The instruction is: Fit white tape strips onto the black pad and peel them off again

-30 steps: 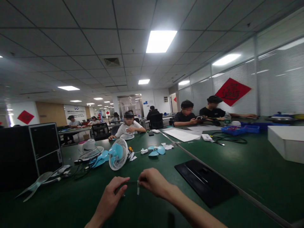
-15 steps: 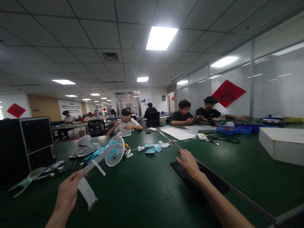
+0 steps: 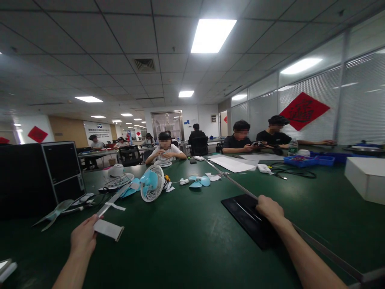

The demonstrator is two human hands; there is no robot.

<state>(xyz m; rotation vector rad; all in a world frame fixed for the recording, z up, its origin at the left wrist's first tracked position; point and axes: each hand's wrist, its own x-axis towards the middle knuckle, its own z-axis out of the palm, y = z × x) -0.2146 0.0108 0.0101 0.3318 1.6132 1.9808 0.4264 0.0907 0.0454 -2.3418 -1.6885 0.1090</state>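
My left hand [image 3: 83,235] pinches a whitish flat ribbon cable [image 3: 108,229] above the table. One wide end with a narrow bar hangs to the right of the fingers; a long thin part runs up toward the fans, with a short white side branch. My right hand [image 3: 270,209] is closed at the right edge of a thin black panel [image 3: 246,216], fingers curled and partly hidden. The panel has a glossy streak and lies by the metal strip [image 3: 240,188] across the green table [image 3: 180,241].
A white fan cage with blue blades [image 3: 152,183] stands ahead, with a loose blue fan blade [image 3: 200,181] beside it. A black computer case [image 3: 27,180] is at left, a white box [image 3: 365,176] at right. White sheets [image 3: 231,163] lie further back. A person [image 3: 165,150] sits opposite.
My right hand has moved right along the black panel, and its fingers have curled in at the edge. The ribbon cable's hanging end has swung up flatter. The view has shifted slightly.
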